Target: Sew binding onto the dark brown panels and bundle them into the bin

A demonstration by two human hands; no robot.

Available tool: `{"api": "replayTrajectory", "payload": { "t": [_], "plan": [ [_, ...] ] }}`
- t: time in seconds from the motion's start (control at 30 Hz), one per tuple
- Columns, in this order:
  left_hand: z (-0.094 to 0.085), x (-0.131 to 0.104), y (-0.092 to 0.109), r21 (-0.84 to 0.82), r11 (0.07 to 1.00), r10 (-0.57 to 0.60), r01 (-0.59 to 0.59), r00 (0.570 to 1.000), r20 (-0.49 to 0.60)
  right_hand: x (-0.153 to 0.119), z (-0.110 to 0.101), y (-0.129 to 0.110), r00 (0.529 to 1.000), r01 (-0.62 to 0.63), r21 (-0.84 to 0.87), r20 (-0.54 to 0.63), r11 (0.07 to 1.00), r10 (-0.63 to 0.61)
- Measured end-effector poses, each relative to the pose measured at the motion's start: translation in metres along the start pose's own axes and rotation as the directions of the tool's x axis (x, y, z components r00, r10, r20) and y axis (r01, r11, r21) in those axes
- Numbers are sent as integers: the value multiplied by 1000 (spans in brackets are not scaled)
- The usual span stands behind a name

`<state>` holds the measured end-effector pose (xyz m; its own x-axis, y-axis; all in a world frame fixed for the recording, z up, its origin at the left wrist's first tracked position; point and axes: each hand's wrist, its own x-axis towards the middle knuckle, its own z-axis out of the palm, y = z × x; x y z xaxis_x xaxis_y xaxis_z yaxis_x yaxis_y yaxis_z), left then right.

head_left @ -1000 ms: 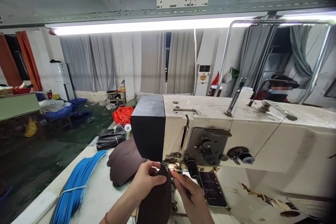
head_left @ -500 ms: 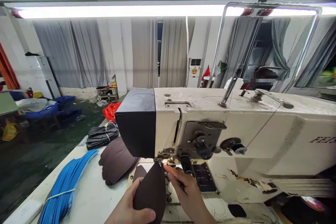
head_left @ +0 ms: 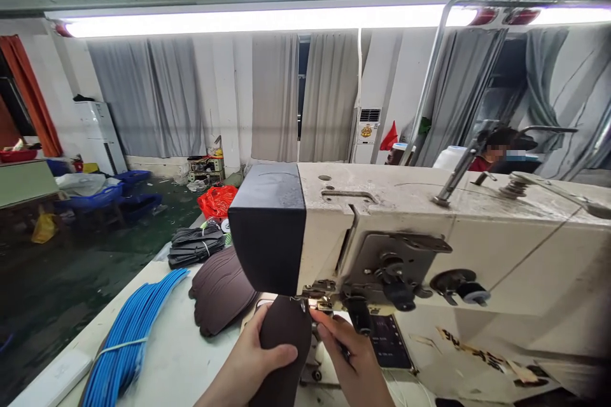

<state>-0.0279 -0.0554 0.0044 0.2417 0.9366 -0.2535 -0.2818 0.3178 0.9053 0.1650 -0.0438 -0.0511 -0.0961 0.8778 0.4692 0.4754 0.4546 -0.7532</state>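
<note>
A dark brown fabric piece (head_left: 285,331) with a curved edge hangs toward me from under the needle area of a sewing machine (head_left: 329,261). My left hand (head_left: 260,350) is closed on its left side, thumb lying on top and fingers behind. At the piece's right edge, beside the presser foot, is the index fingertip of my right hand (head_left: 348,346). The fingers of that hand are curled, and a small dark object shows between them, too hidden to name. A stack of similar dark brown pieces (head_left: 224,292) lies on the table left of the machine.
A bundle of blue strips (head_left: 128,331) and a white box (head_left: 60,378) lie on the left of the table (head_left: 176,343). Tied black strips (head_left: 195,247) and a red plastic bag (head_left: 217,201) sit further back. A control panel (head_left: 389,343) is right of my hands. Another person (head_left: 501,146) is behind the machine.
The view has swung left, so the machine appears further right. My left hand now grips the brown piece higher, closer to the needle, and the piece is turned. My right hand stays beside the presser foot.
</note>
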Motion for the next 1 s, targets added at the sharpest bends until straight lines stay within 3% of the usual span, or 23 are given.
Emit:
{"api": "replayTrajectory", "payload": {
  "t": [0.2, 0.37, 0.53, 0.67, 0.8, 0.9, 1.0],
  "plan": [
    [8, 13, -9, 16, 991, 134, -133, 981, -140, -1, 0, 5, 1000, 10, 11, -3, 1000, -10],
    [18, 23, -26, -82, 969, 206, -234, 944, -257, 1, 0, 1, 996, -84, 25, 30, 996, 83],
    [22, 20, -40, -134, 954, 220, -267, 932, -289, 3, -2, 0, 1000, -21, -18, 18, 1000, 21],
    [21, 9, -39, -129, 969, 179, -210, 959, -219, 3, -2, -1, 1000, 15, -14, 1, 1000, -15],
    [16, 0, -20, -76, 994, 76, -82, 995, -71, 4, -1, -4, 1000, 17, -10, -18, 1000, -17],
    [11, -2, -3, 4, 1000, -8, 8, 999, 31, 4, 0, -5, 1000, 15, -1, -22, 1000, -15],
    [6, 5, 5, 34, 999, -1, -2, 995, 102, 3, 0, -5, 1000, 5, 8, -16, 1000, -5]
  ]
}}
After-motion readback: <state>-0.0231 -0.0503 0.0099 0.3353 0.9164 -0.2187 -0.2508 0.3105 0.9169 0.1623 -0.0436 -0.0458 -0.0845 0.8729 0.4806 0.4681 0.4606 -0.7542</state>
